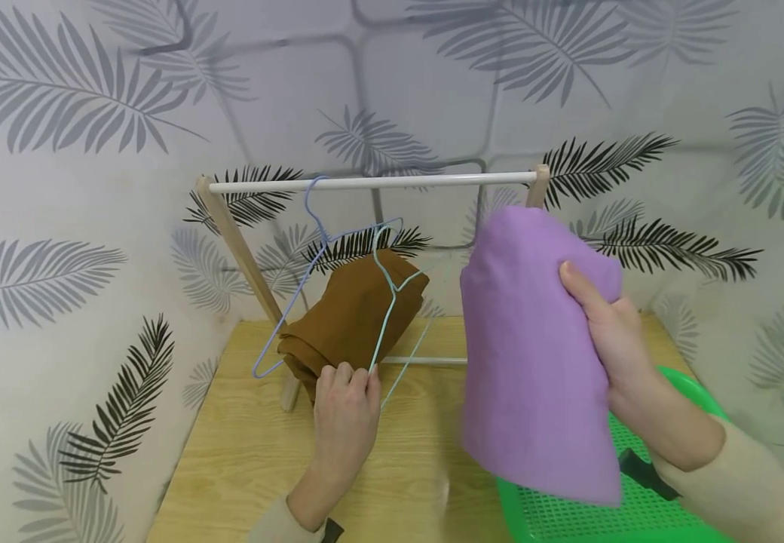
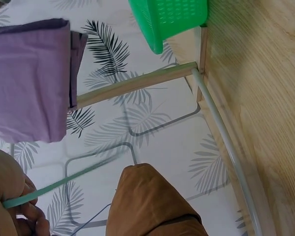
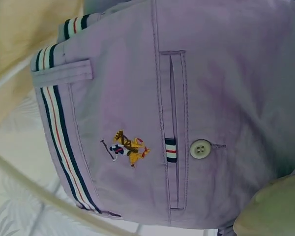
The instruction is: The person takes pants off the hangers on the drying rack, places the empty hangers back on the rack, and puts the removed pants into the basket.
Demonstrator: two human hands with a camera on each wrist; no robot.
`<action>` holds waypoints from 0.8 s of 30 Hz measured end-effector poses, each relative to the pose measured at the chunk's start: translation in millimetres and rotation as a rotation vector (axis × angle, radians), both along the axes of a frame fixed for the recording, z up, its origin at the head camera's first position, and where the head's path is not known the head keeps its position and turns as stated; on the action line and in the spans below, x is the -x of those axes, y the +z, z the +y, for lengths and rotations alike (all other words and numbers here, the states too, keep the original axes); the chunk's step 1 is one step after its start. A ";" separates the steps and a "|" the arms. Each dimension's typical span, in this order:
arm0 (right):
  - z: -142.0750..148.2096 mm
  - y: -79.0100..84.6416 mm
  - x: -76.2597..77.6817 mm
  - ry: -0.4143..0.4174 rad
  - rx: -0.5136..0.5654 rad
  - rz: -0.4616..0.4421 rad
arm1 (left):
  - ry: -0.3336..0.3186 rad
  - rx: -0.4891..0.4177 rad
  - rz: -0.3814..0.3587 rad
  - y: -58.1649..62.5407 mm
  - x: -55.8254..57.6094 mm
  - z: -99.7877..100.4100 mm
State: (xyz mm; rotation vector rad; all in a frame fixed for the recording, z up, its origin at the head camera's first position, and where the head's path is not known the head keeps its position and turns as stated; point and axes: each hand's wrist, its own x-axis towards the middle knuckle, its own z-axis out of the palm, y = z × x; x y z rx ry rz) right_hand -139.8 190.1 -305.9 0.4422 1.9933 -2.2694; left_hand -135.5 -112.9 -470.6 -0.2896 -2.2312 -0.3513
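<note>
My left hand [image 1: 346, 415] grips the lower bar of a light green hanger [image 1: 384, 328], which stands tilted with its hook up, below the rack's rod. My right hand [image 1: 616, 335] holds up folded purple pants [image 1: 534, 354], thumb on the near side. In the right wrist view the pants show a striped waistband [image 3: 59, 132], a buttoned back pocket [image 3: 174, 128] and a small embroidered figure. Behind the green hanger a brown garment [image 1: 347, 309] hangs folded on a blue hanger [image 1: 297, 294], which is hooked over the white rod [image 1: 378, 182].
The rack has wooden uprights [image 1: 239, 253] and a lower white bar [image 1: 426, 360], and stands on a wood-grain table [image 1: 243, 452]. A green basket [image 1: 514, 513] is at the right, partly hidden by the pants and right arm. Leaf-patterned wall covering [image 1: 59, 302] rises behind.
</note>
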 end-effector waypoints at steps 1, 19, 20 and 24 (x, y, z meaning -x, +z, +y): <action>2.3 -2.1 -0.4 0.004 -0.009 -0.007 | 0.001 0.001 -0.001 -0.2 0.0 0.1; 50.9 -28.9 -5.5 0.076 -0.284 -0.031 | -0.029 0.009 0.005 -1.9 2.3 -2.1; 53.5 -29.6 -5.4 0.085 -0.296 -0.029 | -0.028 0.010 0.003 -1.9 2.1 -2.2; 61.9 -31.5 -6.8 0.122 -0.348 -0.018 | -0.023 0.006 -0.004 -1.9 1.1 -2.6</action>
